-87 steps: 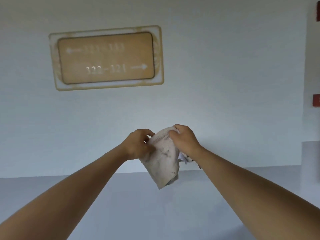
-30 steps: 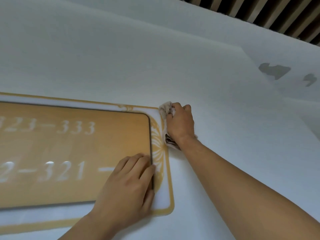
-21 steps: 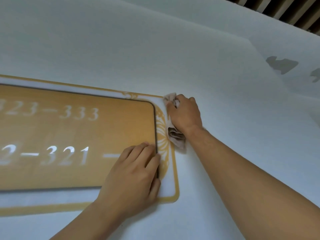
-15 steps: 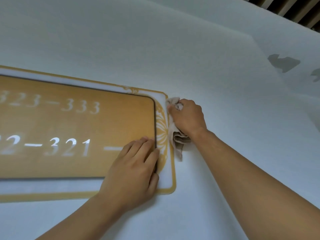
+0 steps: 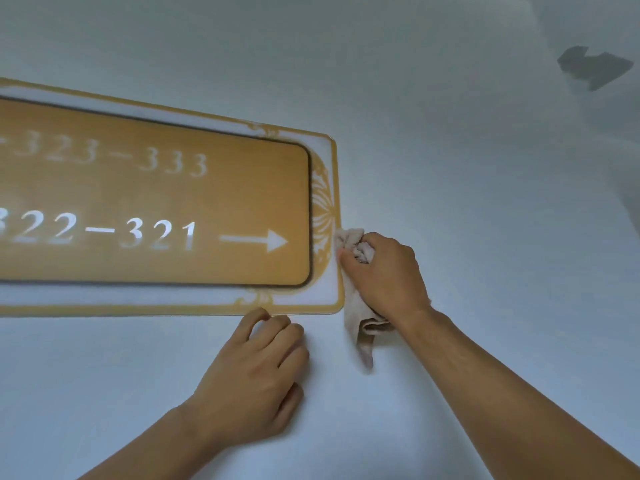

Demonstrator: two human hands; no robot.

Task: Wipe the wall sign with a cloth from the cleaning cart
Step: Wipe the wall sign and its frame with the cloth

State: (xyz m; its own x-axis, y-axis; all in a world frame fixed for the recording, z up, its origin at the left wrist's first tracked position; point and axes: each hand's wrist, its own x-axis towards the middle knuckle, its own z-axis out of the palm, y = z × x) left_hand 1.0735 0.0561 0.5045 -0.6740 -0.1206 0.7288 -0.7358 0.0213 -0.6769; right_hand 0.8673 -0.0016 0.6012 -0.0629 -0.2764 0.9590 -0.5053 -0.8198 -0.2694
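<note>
The wall sign (image 5: 156, 209) is a gold panel with white room numbers and an arrow, set in a white plate with a gold border. My right hand (image 5: 384, 271) grips a bunched beige cloth (image 5: 360, 323) and presses it against the sign's right edge, low down; a tail of cloth hangs below the hand. My left hand (image 5: 256, 372) rests on the wall just under the sign's lower right corner, fingers curled, fingertips touching the bottom border, holding nothing.
Plain white wall (image 5: 485, 202) surrounds the sign. A dark grey patch (image 5: 594, 65) marks the surface at the upper right. The cleaning cart is out of view.
My right hand has slid the cloth down the sign's right edge from the top corner. My left hand has come off the gold panel and now lies on the wall below the sign.
</note>
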